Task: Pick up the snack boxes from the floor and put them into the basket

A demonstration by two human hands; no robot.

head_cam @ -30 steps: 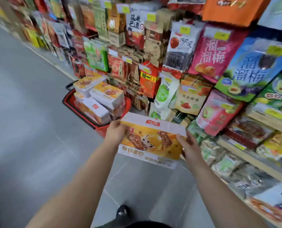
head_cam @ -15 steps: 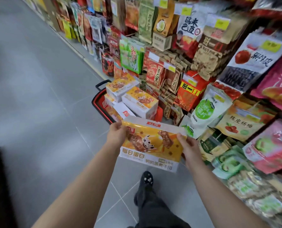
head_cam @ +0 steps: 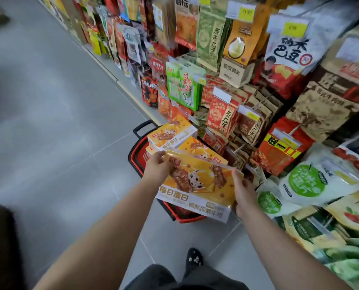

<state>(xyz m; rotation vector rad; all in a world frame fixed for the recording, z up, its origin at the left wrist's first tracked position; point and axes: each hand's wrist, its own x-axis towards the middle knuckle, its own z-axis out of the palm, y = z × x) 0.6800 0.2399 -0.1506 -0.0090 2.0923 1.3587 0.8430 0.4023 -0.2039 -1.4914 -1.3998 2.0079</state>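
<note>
I hold a yellow and white snack box (head_cam: 199, 185) flat in both hands, over the near part of the red basket (head_cam: 135, 155). My left hand (head_cam: 156, 167) grips its far left corner and my right hand (head_cam: 242, 189) grips its right edge. The basket stands on the floor against the shelf and holds several boxes of the same kind (head_cam: 171, 133), stacked above its rim. Its black handle (head_cam: 144, 126) sticks out at the far end. The held box hides most of the basket's inside.
Snack shelves (head_cam: 258, 80) packed with hanging bags run along the right side, close to my right arm. Grey tiled floor (head_cam: 59, 122) spreads to the left. My leg and black shoe (head_cam: 193, 258) are below the box. A dark blurred shape (head_cam: 0, 243) sits at the left edge.
I have stepped closer to the basket, and the box has moved forward with my hands until it is above the basket's near end. The grip of both hands is unchanged.
</note>
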